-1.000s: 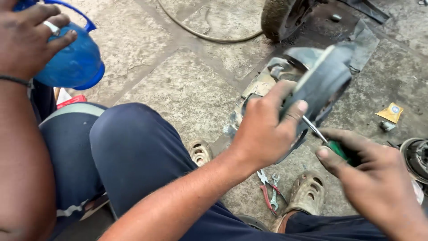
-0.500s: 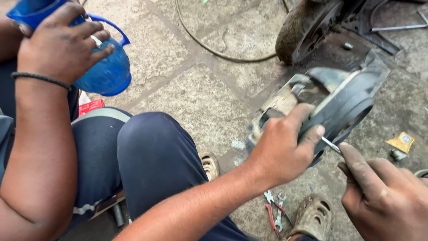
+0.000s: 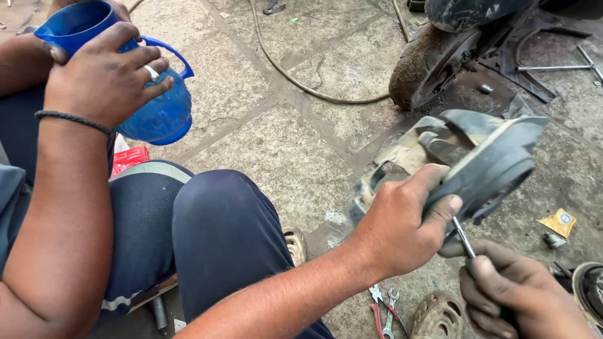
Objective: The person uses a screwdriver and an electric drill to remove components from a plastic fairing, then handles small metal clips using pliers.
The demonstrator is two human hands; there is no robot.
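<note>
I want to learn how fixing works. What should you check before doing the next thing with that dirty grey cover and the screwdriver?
1. Left hand grips the grey plastic cover firmly: ok.
2. Right hand is wrapped around the screwdriver: ok.
3. Screwdriver tip sits properly in a screw: cannot tell, the left hand's thumb and the cover hide it.
4. Left hand's fingers are out of the tip's path: not ok, the thumb lies right beside the shaft.
5. Another person's hand with the blue jug is well away from the work: ok.
6. Pliers and spanner lie close by on the ground: ok.
</note>
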